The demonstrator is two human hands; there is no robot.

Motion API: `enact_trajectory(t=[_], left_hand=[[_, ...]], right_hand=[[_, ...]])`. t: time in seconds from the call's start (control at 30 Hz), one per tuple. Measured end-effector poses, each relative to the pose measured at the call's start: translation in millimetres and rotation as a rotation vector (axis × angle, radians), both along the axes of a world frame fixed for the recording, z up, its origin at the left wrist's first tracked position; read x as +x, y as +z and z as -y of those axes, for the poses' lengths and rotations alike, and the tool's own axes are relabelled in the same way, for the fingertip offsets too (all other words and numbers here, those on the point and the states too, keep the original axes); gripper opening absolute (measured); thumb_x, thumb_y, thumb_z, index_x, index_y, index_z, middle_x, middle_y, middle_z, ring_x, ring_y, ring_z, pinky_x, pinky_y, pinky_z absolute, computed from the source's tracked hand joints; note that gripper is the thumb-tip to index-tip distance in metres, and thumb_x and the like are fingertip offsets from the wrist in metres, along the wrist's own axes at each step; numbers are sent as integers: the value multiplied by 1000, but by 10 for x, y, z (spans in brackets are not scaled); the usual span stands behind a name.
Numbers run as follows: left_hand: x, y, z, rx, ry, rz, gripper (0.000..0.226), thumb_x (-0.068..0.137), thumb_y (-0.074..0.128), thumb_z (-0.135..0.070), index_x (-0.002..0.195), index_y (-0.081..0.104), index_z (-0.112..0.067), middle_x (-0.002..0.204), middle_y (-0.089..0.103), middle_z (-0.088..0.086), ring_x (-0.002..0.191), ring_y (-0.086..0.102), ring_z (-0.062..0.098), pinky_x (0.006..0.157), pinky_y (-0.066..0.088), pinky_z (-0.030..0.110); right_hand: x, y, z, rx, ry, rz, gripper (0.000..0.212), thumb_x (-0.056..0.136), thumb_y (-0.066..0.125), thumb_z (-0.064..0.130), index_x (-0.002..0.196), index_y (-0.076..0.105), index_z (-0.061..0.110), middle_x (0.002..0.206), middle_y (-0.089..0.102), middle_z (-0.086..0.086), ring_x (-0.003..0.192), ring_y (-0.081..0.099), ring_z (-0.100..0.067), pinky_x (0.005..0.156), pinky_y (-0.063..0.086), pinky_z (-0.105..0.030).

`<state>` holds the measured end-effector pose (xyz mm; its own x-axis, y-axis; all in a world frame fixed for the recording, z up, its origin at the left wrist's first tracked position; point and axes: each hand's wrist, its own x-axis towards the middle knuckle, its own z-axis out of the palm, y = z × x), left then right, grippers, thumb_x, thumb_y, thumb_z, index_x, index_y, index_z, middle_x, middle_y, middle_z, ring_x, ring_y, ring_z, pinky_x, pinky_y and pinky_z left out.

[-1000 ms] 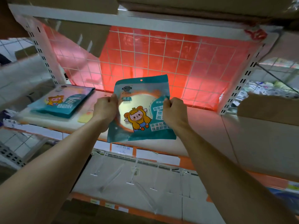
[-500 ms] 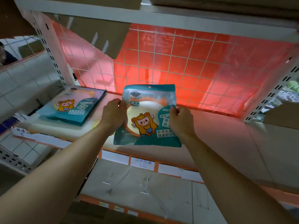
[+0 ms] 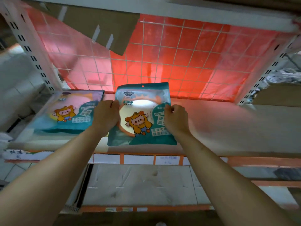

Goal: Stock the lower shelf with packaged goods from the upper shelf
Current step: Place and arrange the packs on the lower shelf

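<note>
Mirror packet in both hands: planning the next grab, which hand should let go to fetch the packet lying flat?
Probably left: the left hand is beside the flat packet; the right hand grips the upright packet at its far edge.

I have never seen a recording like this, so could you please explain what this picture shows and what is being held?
There is no machine: these are a person's two bare hands, filmed by a camera worn on the head, looking forward and down. The left hand and right hand grip the side edges of a teal mirror package, holding it upright at a white shelf. A similar package lies flat on that shelf, to the left. A wire grid backs it, and a lower shelf shows underneath.
</note>
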<state>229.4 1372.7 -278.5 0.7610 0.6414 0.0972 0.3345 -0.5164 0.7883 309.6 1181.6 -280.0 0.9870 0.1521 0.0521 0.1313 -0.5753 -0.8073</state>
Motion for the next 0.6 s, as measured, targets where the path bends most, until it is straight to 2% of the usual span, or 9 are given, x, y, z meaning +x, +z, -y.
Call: enact_trajectory(t=[0.13,0.23,0.33,0.43,0.5,0.6], left_hand=[[50,-32,-172,-5,6,-47,41,99,34,-24,81,61,2,82,63,20,81,60,35,79,51,46],[95,-30,-260,-72,53,-35,44,101,34,-28,82,60,2,79,61,17,76,58,28,69,46,38],[117,3,-339,-75,96,-59,41,100,36,-28,78,59,-2,69,54,7,64,49,16,56,35,27],[182,-9,-489,-60,113,-89,41,98,38,-26,67,55,-6,64,50,7,62,45,20,57,33,29],[218,-51,-596,-100,134,-95,40,96,40,-25,61,51,-10,63,48,8,62,44,21,60,31,30],[256,-87,-729,-211,143,-70,36,94,40,-21,61,46,-9,64,44,12,67,41,23,64,30,32]], right_hand=[[7,-43,-184,-4,2,-4,37,101,38,36,76,51,12,81,64,-10,72,67,-26,64,58,-48],[65,-77,-291,-27,19,16,39,101,38,32,70,48,12,77,64,-11,69,68,-24,61,58,-44],[144,-120,-411,-11,31,-2,39,99,39,30,65,44,11,75,65,-15,65,69,-24,57,57,-40],[231,-142,-545,-12,54,9,42,96,41,27,57,41,11,64,60,-18,61,67,-30,49,49,-37],[264,-128,-618,-6,73,10,42,95,42,25,55,39,12,56,52,-11,58,65,-29,45,40,-30],[309,-134,-739,18,85,-28,38,92,41,20,55,37,12,56,46,-6,62,61,-30,49,37,-31]])
